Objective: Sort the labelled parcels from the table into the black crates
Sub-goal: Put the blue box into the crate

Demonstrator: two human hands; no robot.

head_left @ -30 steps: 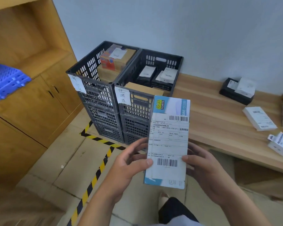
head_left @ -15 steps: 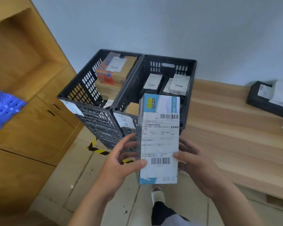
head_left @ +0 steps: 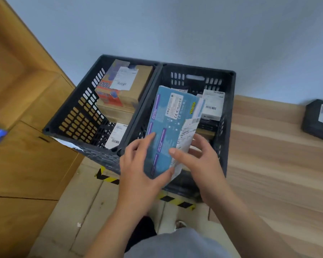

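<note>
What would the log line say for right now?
hands: left hand and right hand hold blue parcel | position: tilted over right black crate | status: not yet released

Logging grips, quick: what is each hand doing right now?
Left hand: grips the blue parcel, thumb curled under its near end.
Right hand: holds the same parcel's right edge, above the right crate.
</note>
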